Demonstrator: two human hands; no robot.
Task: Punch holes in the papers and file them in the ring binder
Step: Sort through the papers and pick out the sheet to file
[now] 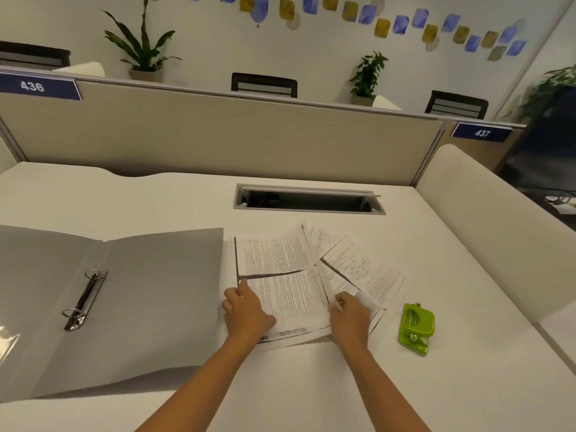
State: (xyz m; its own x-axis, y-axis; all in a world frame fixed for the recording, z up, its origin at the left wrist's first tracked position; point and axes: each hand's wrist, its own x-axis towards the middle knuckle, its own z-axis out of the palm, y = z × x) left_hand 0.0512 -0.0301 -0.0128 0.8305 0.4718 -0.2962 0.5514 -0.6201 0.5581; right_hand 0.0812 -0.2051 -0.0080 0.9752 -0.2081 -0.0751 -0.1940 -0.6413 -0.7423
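Note:
Several printed papers [274,254] lie fanned out on the white desk in front of me. My left hand [246,310] grips the left edge of the nearest sheet [293,304], and my right hand [350,316] pinches its right edge. The sheet's edges are lifted slightly off the pile. A grey ring binder [149,294] lies open flat to the left, its two metal rings [84,300] shut and bare. A green hole punch [416,327] rests on the desk to the right of my right hand.
A cable slot [308,201] with an open lid is set into the desk behind the papers. A beige partition [218,135] closes the far side, and a low padded divider [498,229] runs along the right. Plants and chairs stand beyond the partition.

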